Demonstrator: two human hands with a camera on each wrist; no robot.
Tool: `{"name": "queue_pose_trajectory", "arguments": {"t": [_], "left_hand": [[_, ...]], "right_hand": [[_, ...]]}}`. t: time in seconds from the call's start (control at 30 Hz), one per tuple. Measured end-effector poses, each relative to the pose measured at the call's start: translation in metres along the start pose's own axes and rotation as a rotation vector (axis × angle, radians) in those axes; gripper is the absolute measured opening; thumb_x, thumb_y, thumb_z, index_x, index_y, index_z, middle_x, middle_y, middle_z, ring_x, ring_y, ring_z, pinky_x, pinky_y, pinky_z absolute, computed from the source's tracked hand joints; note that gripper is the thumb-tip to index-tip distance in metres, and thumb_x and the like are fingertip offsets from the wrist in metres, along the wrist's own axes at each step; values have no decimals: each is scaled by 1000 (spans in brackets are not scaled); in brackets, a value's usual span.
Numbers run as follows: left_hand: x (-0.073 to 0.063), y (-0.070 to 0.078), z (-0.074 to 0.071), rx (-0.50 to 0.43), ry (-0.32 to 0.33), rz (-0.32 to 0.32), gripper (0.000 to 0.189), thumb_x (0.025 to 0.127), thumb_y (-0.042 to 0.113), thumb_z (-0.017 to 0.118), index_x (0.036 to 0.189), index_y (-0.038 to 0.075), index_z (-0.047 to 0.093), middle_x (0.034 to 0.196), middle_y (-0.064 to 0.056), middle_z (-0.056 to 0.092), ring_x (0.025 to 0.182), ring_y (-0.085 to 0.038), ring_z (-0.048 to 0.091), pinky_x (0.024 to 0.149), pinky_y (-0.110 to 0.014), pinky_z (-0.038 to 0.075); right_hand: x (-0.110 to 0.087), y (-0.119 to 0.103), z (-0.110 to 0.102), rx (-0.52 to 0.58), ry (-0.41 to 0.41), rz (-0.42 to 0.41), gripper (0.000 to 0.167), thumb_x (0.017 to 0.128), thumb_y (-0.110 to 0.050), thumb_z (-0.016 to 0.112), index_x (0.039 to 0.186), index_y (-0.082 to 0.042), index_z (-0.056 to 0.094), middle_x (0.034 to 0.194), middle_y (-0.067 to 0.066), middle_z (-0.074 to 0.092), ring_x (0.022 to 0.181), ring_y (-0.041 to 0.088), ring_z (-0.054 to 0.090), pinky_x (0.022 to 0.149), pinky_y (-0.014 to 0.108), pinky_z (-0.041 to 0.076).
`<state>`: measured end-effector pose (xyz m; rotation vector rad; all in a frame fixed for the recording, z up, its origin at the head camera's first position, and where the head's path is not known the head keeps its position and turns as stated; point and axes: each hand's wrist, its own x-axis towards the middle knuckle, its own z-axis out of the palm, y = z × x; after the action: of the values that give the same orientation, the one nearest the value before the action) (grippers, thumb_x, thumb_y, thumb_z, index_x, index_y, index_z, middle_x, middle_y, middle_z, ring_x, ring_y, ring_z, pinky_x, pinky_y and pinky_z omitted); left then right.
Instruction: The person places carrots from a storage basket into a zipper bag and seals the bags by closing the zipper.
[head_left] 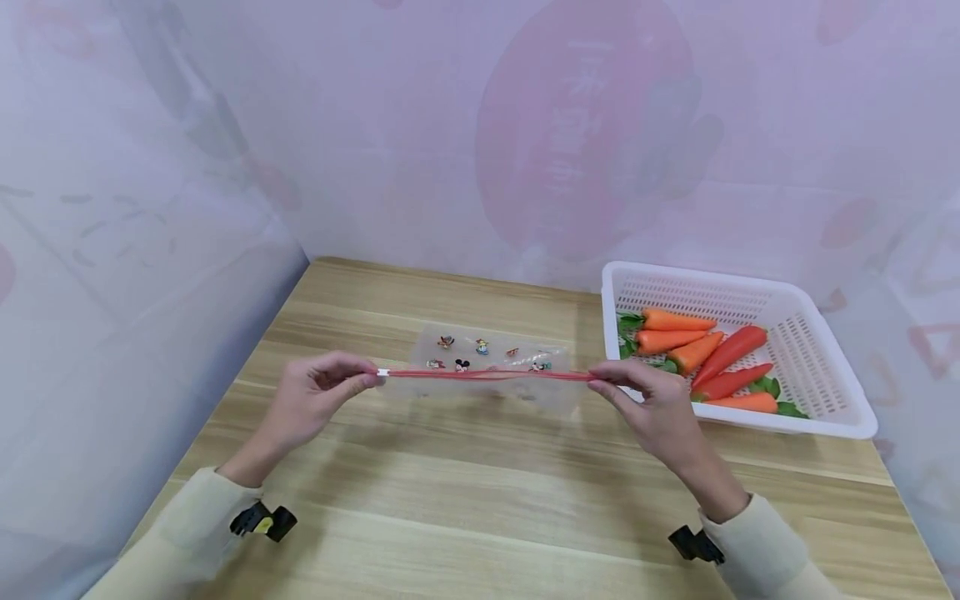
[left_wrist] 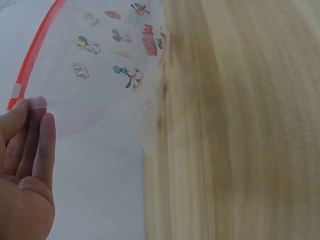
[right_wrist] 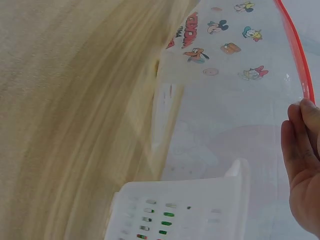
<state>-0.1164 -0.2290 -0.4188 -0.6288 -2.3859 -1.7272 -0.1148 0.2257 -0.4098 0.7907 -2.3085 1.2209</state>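
A clear zipper bag (head_left: 495, 350) printed with small cartoon figures hangs between both hands, its red zip edge stretched level toward the person. At the end with the white slider, my left hand (head_left: 311, 396) pinches the corner between thumb and fingertips. The slider (left_wrist: 16, 91) sits right at those fingertips in the left wrist view. My right hand (head_left: 652, 408) pinches the opposite end of the red strip (right_wrist: 299, 52). Below the strip the see-through bag (left_wrist: 100, 65) hangs over the wooden table, with only printed pictures showing on it.
On the right of the wooden table (head_left: 450, 517) stands a white perforated basket (head_left: 832, 367). It holds several orange carrots (head_left: 678, 319) and red peppers (head_left: 731, 358), close beside the right hand. Pale printed cloth (head_left: 390, 150) closes off the back and sides.
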Motion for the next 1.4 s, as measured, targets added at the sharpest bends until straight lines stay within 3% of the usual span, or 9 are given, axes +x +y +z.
{"name": "queue_pose_trajectory", "arguments": {"t": [0.2, 0.3, 0.4, 0.5, 0.67, 0.93, 1.07, 1.23, 1.4], "left_hand": [[-4, 3, -14, 2, -171, -77, 18, 94, 0, 76, 111, 5, 80, 106, -2, 82, 94, -10, 79, 80, -27, 64], [4, 11, -22, 56, -259, -92, 19, 97, 6, 75, 115, 10, 80, 111, -4, 82, 99, -12, 79, 83, -26, 63], [17, 22, -20, 112, -301, -95, 18, 98, 11, 75, 115, 12, 81, 111, -3, 82, 99, -10, 79, 83, -26, 63], [33, 35, -6, 175, -346, -58, 16, 96, 15, 79, 112, 14, 83, 108, -2, 83, 96, -6, 78, 82, -26, 64], [53, 55, 32, 250, -459, 15, 16, 94, 18, 81, 110, 14, 83, 107, -1, 82, 95, -8, 79, 85, -23, 63], [64, 64, 79, 384, -574, 131, 23, 92, 22, 83, 111, 9, 83, 107, -4, 83, 97, -14, 80, 86, -24, 62], [64, 63, 92, 432, -589, 182, 24, 92, 22, 84, 109, 6, 83, 105, -8, 83, 93, -16, 80, 85, -27, 63], [59, 62, 100, 427, -591, 161, 21, 91, 18, 84, 107, 4, 83, 103, -10, 83, 91, -19, 81, 82, -26, 64], [56, 59, 106, 423, -582, 150, 12, 93, 11, 80, 103, 4, 84, 97, -6, 83, 83, -8, 78, 75, -18, 61]], "right_hand": [[-3, 3, 7, 27, 18, -67, 41, 75, 18, 84, 108, -6, 81, 97, 5, 82, 88, 0, 73, 76, 9, 54], [-1, 4, 7, 34, 32, -107, 41, 73, 19, 85, 106, -4, 81, 97, 6, 82, 89, 1, 74, 78, 8, 54], [0, 3, 7, 36, 30, -122, 41, 73, 19, 85, 106, -5, 81, 97, 5, 82, 91, 1, 74, 83, 9, 56], [1, 3, 5, 38, 16, -136, 43, 72, 19, 85, 107, -5, 81, 98, 6, 82, 92, 3, 75, 86, 11, 57], [0, 5, 5, 34, -13, -166, 40, 74, 16, 85, 108, -6, 81, 100, 6, 82, 92, 9, 76, 88, 13, 58], [-3, 4, 5, 17, -45, -127, 44, 76, 17, 84, 111, -9, 81, 101, 5, 82, 94, 7, 76, 87, 11, 56], [-5, 5, 6, 24, -39, -143, 44, 77, 16, 84, 112, -10, 80, 102, 5, 82, 93, 9, 76, 85, 11, 56], [-7, 7, 9, 36, -48, -134, 42, 78, 14, 83, 112, -10, 80, 102, 7, 82, 93, 10, 77, 86, 12, 57], [-8, 7, 9, 32, -58, -98, 39, 79, 14, 84, 110, -9, 81, 101, 5, 82, 93, 9, 77, 87, 13, 58]]}}
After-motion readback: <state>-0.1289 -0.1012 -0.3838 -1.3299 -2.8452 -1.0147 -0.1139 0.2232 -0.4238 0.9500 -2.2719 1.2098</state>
